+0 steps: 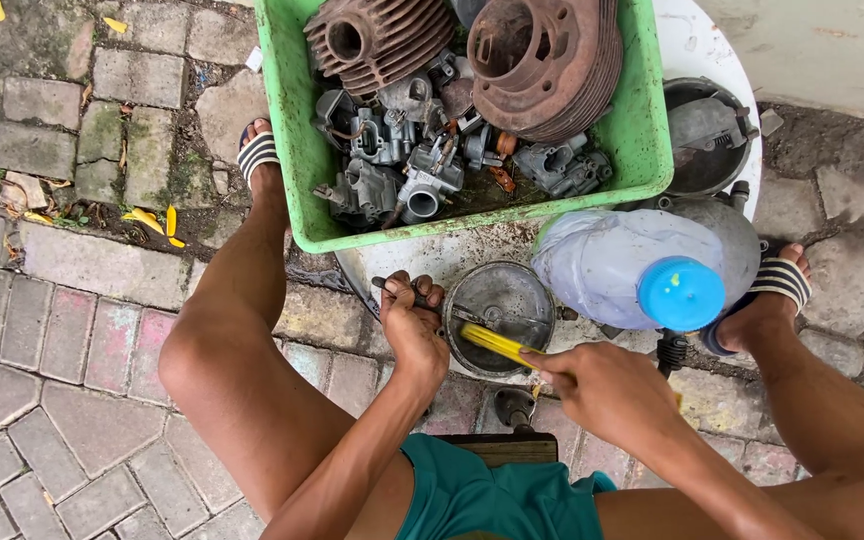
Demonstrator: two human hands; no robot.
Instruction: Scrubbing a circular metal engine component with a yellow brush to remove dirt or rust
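My left hand (414, 325) fists a dark tool handle (392, 290) at round metal cover's (502, 305) rim, right hand (607, 390) gripping yellow brush (497, 343) on it.

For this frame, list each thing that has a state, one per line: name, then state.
left hand: closed around a dark tool handle.
right hand: closed on the yellow brush.
yellow brush: tip inside the round metal part.
round metal part: open side up, on the ground.
green crate: filled with rusty finned cylinders and carburetors.
plastic bottle: blue cap on.
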